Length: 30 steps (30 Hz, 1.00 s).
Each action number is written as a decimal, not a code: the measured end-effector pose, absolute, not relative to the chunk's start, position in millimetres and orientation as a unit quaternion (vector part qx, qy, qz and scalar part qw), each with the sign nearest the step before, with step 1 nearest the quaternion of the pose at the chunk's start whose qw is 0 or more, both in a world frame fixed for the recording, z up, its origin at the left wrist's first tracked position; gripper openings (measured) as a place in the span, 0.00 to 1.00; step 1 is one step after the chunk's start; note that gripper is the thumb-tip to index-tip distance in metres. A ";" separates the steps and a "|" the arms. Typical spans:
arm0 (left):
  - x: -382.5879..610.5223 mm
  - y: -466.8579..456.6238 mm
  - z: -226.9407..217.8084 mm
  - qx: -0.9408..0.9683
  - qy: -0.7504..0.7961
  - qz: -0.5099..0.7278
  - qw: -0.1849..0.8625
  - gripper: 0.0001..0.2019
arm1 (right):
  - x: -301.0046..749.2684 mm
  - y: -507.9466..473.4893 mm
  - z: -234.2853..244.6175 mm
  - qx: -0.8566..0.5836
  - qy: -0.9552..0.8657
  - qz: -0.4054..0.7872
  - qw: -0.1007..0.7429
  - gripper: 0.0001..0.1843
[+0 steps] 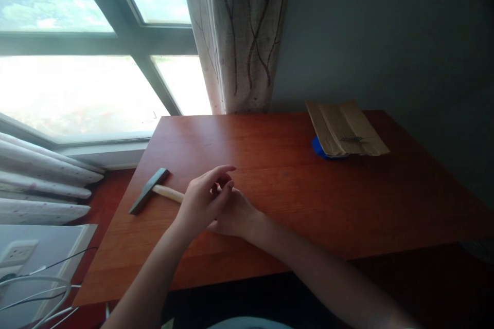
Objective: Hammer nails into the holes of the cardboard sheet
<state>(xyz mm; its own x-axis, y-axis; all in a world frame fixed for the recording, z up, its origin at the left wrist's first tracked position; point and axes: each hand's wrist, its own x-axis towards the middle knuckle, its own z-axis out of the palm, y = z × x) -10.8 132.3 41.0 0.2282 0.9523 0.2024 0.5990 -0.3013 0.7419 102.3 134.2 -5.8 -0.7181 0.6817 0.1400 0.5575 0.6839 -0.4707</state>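
Observation:
My left hand (203, 200) is in front of my right hand, above the middle-left of the wooden table (262, 149). Its thumb and index finger are bent but apart, and I see nothing between them. Behind it, partly covered, is my right hand (237, 216); its fingers are hidden. A hammer (148, 191) with a dark metal head and pale wooden handle lies towards the table's left edge. The handle runs rightwards and disappears behind my left hand. Whether my right hand touches the handle, I cannot tell.
At the back right, a piece of cardboard (334, 121) rests on a blue object (319, 148). Several thin metal pieces, like nails (351, 139), lie on it. A window (96, 82) and curtain (247, 36) are behind the table. Cables (42, 293) hang at the lower left.

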 end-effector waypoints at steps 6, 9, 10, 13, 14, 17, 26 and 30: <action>16.7 154.8 38.3 0.778 0.466 0.299 0.298 0.14 | 114.7 130.0 0.0 -0.360 -0.894 0.211 0.162 0.25; 30.3 164.2 38.5 0.779 0.445 0.286 0.338 0.13 | 158.9 123.7 -1.7 -0.389 -0.844 0.296 0.221 0.19; 33.8 167.3 38.3 0.773 0.441 0.284 0.357 0.13 | 182.1 120.7 -4.6 -0.426 -0.803 0.325 0.259 0.17; 44.1 179.0 33.9 0.730 0.440 0.279 0.442 0.13 | 271.7 111.3 -19.8 -0.580 -0.656 0.352 0.332 0.10; 49.1 184.0 31.1 0.712 0.441 0.276 0.473 0.15 | 305.3 108.9 -25.3 -0.624 -0.597 0.356 0.358 0.11; 74.9 203.1 20.6 0.650 0.435 0.281 0.557 0.22 | 401.0 109.2 -34.2 -0.712 -0.373 0.340 0.489 0.12; 212.6 265.6 4.3 0.478 0.358 0.283 0.751 0.38 | 491.2 194.1 7.3 -0.616 -0.204 0.498 0.575 0.22; 236.2 269.9 -5.3 0.462 0.344 0.289 0.765 0.37 | 467.7 213.0 13.1 -0.586 -0.229 0.526 0.572 0.29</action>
